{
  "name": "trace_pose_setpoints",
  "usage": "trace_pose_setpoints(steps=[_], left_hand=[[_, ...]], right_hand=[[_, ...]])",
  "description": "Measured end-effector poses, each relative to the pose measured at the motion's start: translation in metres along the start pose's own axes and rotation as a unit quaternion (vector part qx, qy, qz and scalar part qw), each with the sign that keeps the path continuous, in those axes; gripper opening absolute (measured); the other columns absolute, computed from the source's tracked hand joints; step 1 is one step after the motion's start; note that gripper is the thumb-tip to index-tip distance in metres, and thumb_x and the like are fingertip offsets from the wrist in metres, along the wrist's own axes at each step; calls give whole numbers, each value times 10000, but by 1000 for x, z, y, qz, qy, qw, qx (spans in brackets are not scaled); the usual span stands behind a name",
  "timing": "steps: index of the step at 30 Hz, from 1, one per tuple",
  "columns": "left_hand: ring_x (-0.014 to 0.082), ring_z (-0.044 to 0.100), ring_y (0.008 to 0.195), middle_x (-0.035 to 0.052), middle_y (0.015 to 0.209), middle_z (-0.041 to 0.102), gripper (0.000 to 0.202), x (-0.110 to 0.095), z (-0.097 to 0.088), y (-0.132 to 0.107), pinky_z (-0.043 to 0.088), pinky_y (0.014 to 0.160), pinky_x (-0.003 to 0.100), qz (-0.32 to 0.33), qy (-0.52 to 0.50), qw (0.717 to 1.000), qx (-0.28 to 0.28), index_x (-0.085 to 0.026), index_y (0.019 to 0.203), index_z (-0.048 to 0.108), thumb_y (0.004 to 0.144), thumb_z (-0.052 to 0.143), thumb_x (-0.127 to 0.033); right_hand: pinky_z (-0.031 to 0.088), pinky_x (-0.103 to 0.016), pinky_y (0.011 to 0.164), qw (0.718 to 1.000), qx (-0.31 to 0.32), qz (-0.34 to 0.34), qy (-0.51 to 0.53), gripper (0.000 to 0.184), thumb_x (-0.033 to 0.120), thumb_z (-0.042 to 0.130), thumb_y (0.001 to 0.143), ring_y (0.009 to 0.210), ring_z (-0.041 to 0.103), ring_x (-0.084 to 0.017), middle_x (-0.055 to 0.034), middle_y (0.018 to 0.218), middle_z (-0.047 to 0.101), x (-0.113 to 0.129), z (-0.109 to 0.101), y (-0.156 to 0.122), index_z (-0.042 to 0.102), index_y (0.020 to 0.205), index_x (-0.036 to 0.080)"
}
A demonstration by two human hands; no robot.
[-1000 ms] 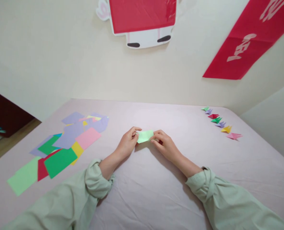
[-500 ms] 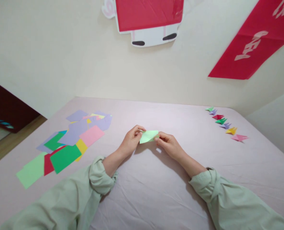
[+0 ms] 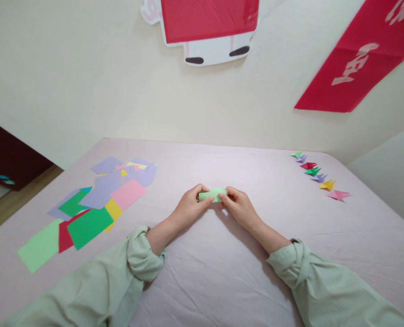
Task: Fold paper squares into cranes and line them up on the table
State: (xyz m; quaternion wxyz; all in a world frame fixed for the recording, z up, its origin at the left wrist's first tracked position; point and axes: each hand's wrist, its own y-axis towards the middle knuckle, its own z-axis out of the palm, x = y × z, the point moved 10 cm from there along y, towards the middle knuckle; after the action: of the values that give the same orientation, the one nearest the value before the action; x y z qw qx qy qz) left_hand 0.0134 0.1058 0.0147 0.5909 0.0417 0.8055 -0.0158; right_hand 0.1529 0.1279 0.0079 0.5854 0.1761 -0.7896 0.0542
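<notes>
Starting at my far left, a dark brown panel (image 3: pixel 13 156) stands past the edge of the cloth-covered worktop (image 3: pixel 184 281). On the worktop's left side I have a loose spread of flat paper: a light green sheet (image 3: pixel 40 247), a red sheet (image 3: pixel 66 236), a green sheet (image 3: pixel 90 227), purple sheets (image 3: pixel 105 188) and a pink sheet (image 3: pixel 129 194), overlapping at odd angles.

Next comes my left hand (image 3: pixel 189 204), its grip clamped on the left end of a small light green paper (image 3: pixel 213 192), thumb on the near face and fingers behind. The paper sits between my two hands, near the middle of my view, folded into a narrow strip; I cannot tell whether its lower edge touches the cloth. My right hand (image 3: pixel 240 206) has its grip closed on the other end, thumb close to the left one.

To work this fold well, I would keep both ends level, line up the edges before pressing, then run the thumbs outward with even pressure. Too hard a pinch could buckle so thin a piece, I judge, and a skewed edge would carry into any later crease.

Further right, well apart from the hands, a slanting row of small folded paper shapes (image 3: pixel 340 195) recedes toward the wall, where a red banner (image 3: pixel 353 68) hangs.
</notes>
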Motion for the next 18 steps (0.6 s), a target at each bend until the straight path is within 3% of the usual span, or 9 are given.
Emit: trace_pose_setpoints(steps=[4, 9, 12, 15, 18], left_hand=[[104, 413, 611, -46, 641, 463, 235, 3, -1, 0, 317, 566, 220, 6, 2, 1000, -15, -164, 703, 533, 813, 590, -363], [98, 411, 599, -57, 638, 450, 210, 2, -3, 0, 312, 562, 216, 11, 1, 999, -37, -171, 712, 508, 801, 621, -323], [102, 479, 625, -42, 731, 546, 142, 2, -2, -1, 361, 584, 215, 24, -25, 999, -39, -174, 862, 555, 815, 617, -293], [120, 570, 723, 8, 959, 660, 277, -1, 0, -1, 423, 654, 232, 43, -22, 999, -24, -190, 1115, 598, 852, 580, -273], [167, 626, 933, 44, 1104, 694, 285, -8, 0, -1, 457, 798, 262, 63, 6, 998, -14, -192, 1130, 658, 876, 556, -270]], right_hand=[[358, -256, 554, 1000, -12, 2, 5, 311, 402, 546, 890, 546, 480, -127, 22, 579, 579, 0, -2, -2, 490, 652, 211], [371, -255, 543, 999, -34, 11, 24, 268, 397, 577, 878, 537, 520, -134, 32, 579, 599, -2, -4, -3, 464, 708, 224], [365, -254, 533, 999, -40, 12, 21, 261, 394, 584, 875, 532, 523, -135, 35, 576, 599, -1, -5, -3, 459, 719, 228], [374, -256, 544, 999, -35, 9, 20, 257, 392, 580, 878, 545, 527, -139, 34, 583, 596, 1, -5, -3, 458, 722, 229], [381, -259, 551, 999, -30, 8, 20, 256, 393, 579, 876, 553, 523, -140, 31, 590, 592, 2, -4, -3, 459, 721, 229]])
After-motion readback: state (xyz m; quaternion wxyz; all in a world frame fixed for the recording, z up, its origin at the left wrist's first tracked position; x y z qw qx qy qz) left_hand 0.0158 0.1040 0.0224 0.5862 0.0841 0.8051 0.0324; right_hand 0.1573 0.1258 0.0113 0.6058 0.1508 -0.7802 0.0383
